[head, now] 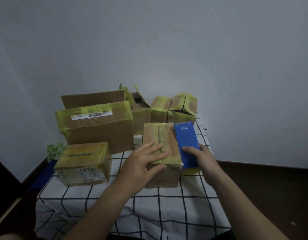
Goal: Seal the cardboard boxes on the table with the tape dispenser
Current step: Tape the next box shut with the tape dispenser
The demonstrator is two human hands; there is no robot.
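Checked table (132, 213) | left hand (142, 163) flat, fingers straight, on near box (165, 177) | right hand (205, 158) curled round tape dispenser (187, 142) beside it | I judge: sealing this box; next, lay tape along top seam (159, 135).

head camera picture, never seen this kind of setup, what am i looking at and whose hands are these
No machine here. A person wears one camera on the head, so you look forward and down along both arms. The left hand lies flat on a cardboard box in the middle, steadying it. The right hand grips a blue tape dispenser beside that box's right edge. Everything stands on a white checked tablecloth. Nearby: a closed box at the left, a large box behind it, and boxes with raised flaps at the back. Most carry yellowish tape.
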